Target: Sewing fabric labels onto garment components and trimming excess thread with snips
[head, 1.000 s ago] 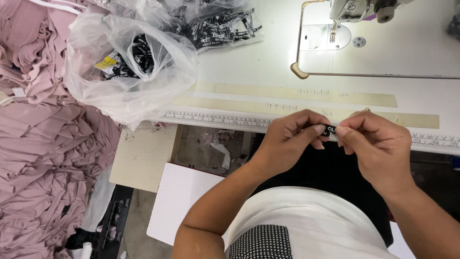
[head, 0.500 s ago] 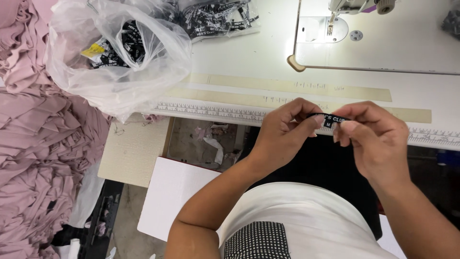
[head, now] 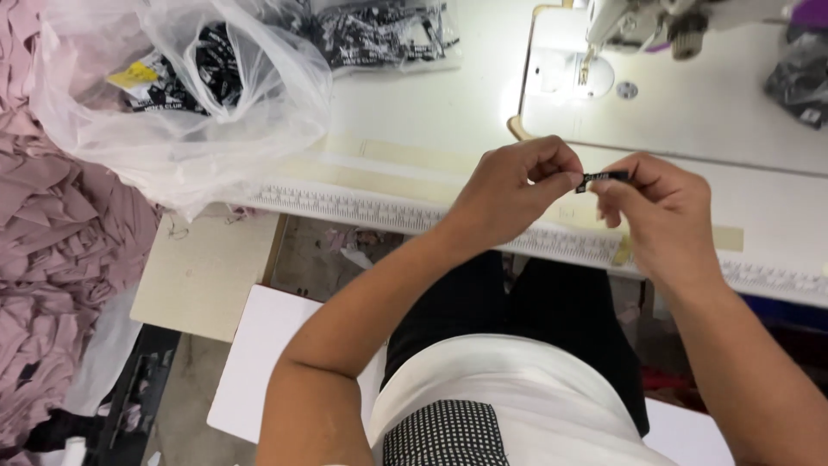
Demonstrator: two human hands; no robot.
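A big white table (head: 431,112) fills the top of the view. At 9 o'clock lies a heap of pink cloth (head: 60,259). At 11 o'clock a clear plastic bag (head: 198,95) sits on the table, with small black tags inside it. More black tags lie in a pile (head: 379,34) at 12 o'clock. A white sewing machine (head: 664,17) stands at 1 o'clock, with a bright light under it. A ruler strip (head: 362,207) runs along the table's near edge.

The person sits at the table edge. Both hands are up over the ruler strip, a little right of the middle. The left hand (head: 509,194) is curled, and its thumb and finger pinch one end of a small black tag (head: 601,179). The right hand (head: 664,211) is curled too, and its fingertips pinch the other end. The tag lies flat between the two hands, just above the table.
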